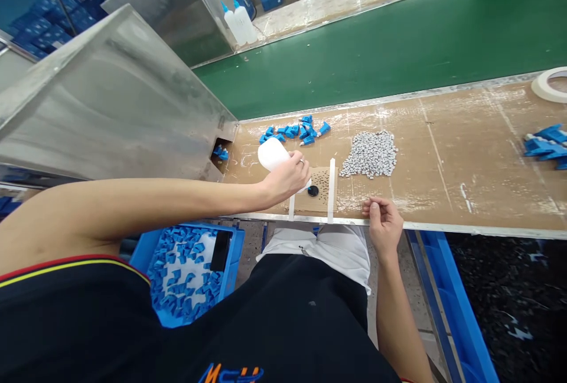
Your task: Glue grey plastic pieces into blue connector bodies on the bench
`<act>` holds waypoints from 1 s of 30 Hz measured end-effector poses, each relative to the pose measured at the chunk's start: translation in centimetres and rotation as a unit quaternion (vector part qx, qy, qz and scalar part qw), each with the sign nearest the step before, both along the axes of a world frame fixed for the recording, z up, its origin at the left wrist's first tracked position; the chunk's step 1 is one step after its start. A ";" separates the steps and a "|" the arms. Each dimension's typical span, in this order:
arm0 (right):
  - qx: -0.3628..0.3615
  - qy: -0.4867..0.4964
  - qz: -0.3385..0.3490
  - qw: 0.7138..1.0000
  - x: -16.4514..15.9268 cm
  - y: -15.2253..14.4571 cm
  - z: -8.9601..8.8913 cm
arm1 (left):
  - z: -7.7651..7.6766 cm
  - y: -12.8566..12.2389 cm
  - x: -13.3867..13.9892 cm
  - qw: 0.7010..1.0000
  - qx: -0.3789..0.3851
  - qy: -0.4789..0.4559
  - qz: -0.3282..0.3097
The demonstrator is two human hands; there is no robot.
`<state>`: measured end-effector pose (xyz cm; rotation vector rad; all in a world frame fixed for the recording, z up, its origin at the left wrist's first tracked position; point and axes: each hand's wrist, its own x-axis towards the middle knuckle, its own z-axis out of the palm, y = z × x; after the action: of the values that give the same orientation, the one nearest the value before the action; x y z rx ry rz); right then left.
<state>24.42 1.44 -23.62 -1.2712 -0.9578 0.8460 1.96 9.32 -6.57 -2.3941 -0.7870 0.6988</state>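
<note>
Bottle (pixel 273 154) clasped in left hand (pixel 287 179), tipped nozzle-down over perforated card (pixel 319 189) at bench (pixel 465 159) edge; right hand (pixel 381 223) loosely curled, holding nothing, beside it; oversqueezing could flood the card and reach grey pellets (pixel 370 154).

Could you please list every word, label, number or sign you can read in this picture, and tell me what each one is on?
Orange and blue lettering on the black shirt: cut off by the bottom edge, so it cannot be read.
White bottle held tipped in the left hand: no label shows.
Two squeeze bottles by the green belt: no text can be made out.
Tape roll and blue crate: no print shows.
</note>
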 end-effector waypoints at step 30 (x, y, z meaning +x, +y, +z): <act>-0.015 -0.014 0.001 1.000 0.0 0.0 -0.2 | -0.9 -1.1 0.0 0.999 0.023 -0.026 0.041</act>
<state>24.41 1.40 -23.85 -1.3122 -0.9716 0.8488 1.92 8.25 -7.46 -2.3586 -0.9180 0.6458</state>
